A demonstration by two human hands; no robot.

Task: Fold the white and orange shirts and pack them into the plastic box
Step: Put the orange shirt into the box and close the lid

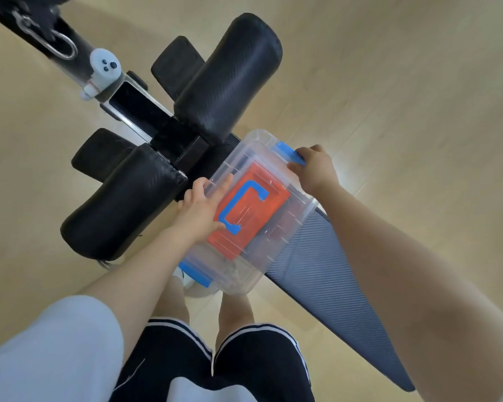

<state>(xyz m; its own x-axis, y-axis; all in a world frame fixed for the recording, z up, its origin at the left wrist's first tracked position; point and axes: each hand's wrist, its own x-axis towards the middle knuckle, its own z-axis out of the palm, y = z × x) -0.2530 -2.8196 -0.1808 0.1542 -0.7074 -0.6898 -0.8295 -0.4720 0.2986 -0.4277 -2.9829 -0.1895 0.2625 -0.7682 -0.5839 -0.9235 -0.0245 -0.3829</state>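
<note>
A clear plastic box with its lid on rests across a black padded bench. Through the lid the folded orange shirt shows under a blue carry handle. The white shirt is not visible. My left hand lies flat on the lid's left side, fingers spread over the edge. At the far end of the box, my right hand grips the blue latch. A second blue latch sits at the near end.
Two pairs of black foam rollers stick out from the bench frame beyond the box. A white controller and a dark phone lie on the frame's bar. Light wooden floor surrounds the bench; my legs stand close to its near side.
</note>
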